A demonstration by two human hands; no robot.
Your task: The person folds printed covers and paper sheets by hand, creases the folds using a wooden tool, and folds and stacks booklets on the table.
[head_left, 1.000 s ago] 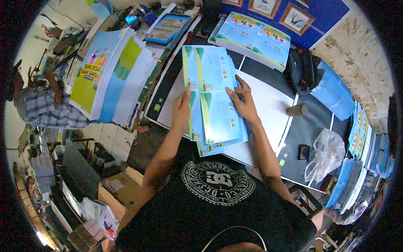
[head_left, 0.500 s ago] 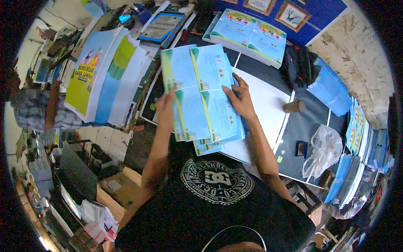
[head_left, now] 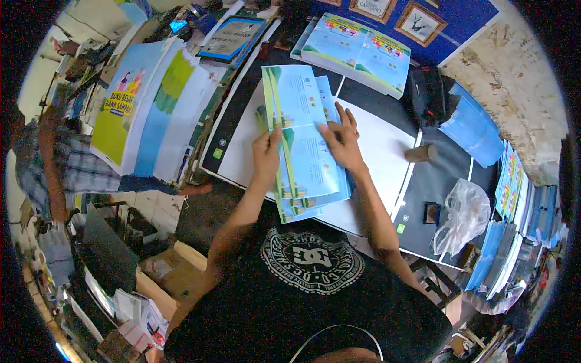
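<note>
Light-blue printed sheets (head_left: pixel 302 154) with green borders overlap in a loose pile before me. The upper sheet's left edge is pinched by my left hand (head_left: pixel 266 154), its thumb on top and its fingers curled. At the pile's right side, my right hand (head_left: pixel 345 142) has its thumb on the sheet and its fingers stretched apart past the edge. A lower sheet (head_left: pixel 296 212) sticks out toward my body. Beneath the pile is a large white board (head_left: pixel 378 148) on the black tabletop (head_left: pixel 439 175).
A thick stack of printed covers (head_left: pixel 357 51) stands at the far side. Tall paper stacks (head_left: pixel 142 115) rise at left, beside another person's plaid sleeve (head_left: pixel 91 169). To the right are a brown cylinder (head_left: pixel 421 153), a small dark box (head_left: pixel 431 213), a clear plastic bag (head_left: pixel 465 212) and blue sheets (head_left: pixel 475 130).
My left hand has moved right, bringing the left-hand sheet across onto the others. My right hand stays nearly in place. At left, the other person's arm has shifted.
</note>
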